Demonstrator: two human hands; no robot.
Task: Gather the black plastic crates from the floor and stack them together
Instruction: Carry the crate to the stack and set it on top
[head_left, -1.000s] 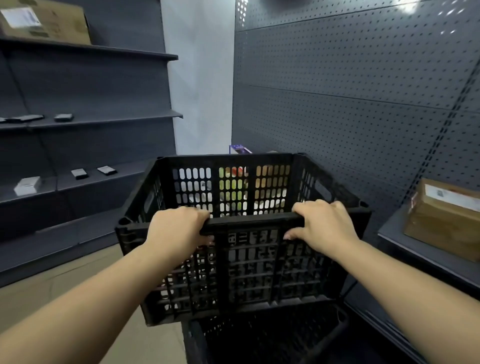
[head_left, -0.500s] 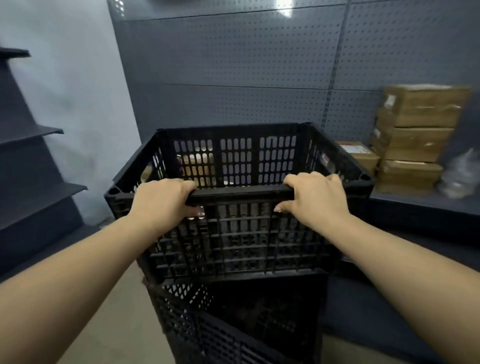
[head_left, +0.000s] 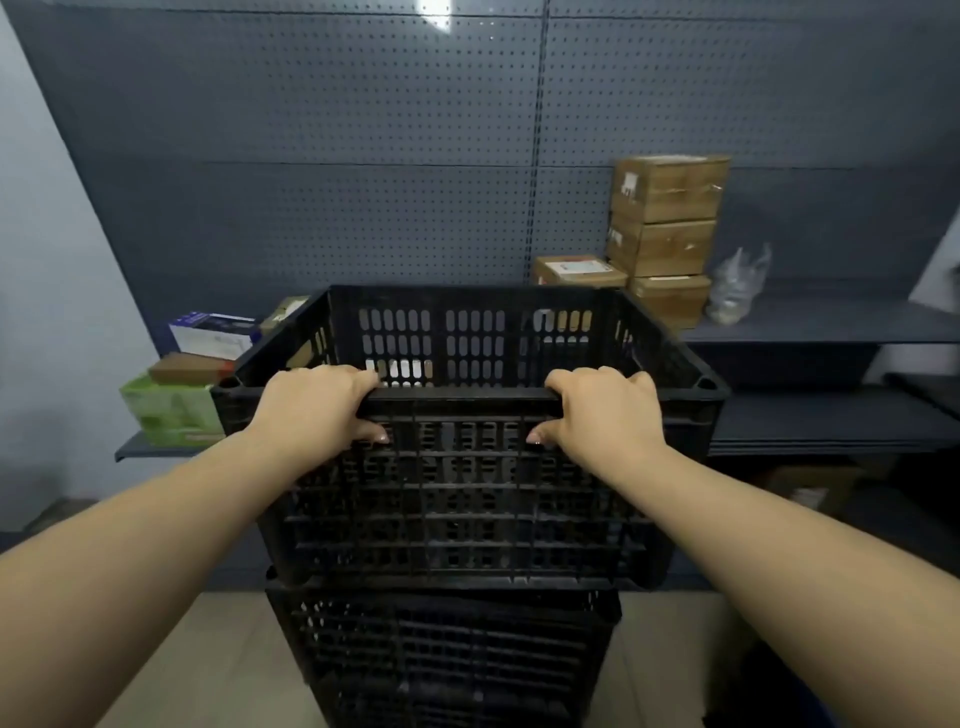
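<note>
The person holds a black plastic crate (head_left: 462, 488) by the near rim, both hands wrapped over the top edge with thumbs pressed against the latticed outer wall. The left hand (head_left: 311, 410) clasps the rim toward the crate's left corner, and the right hand (head_left: 605, 415) clasps it toward the right corner, each fist closed tight on the bar. Directly under this crate stands a second black crate (head_left: 441, 660) on the pale floor (head_left: 208, 665); the upper crate's base meets the lower one's rim, though whether it is fully seated or just touching cannot be told. The held crate looks empty inside, its far wall slotted with oval openings. Behind the crate rises a dark grey pegboard wall (head_left: 337, 156). To the crate's right rear, brown cardboard boxes (head_left: 667, 218) are piled on a grey shelf (head_left: 831, 327), with a clear plastic bag (head_left: 737, 283) just beside them. To the crate's left, a green box (head_left: 169, 410) sits on a lower shelf ledge, with a brown box (head_left: 184, 368) on top of it and a white and blue box (head_left: 215, 332) behind.
</note>
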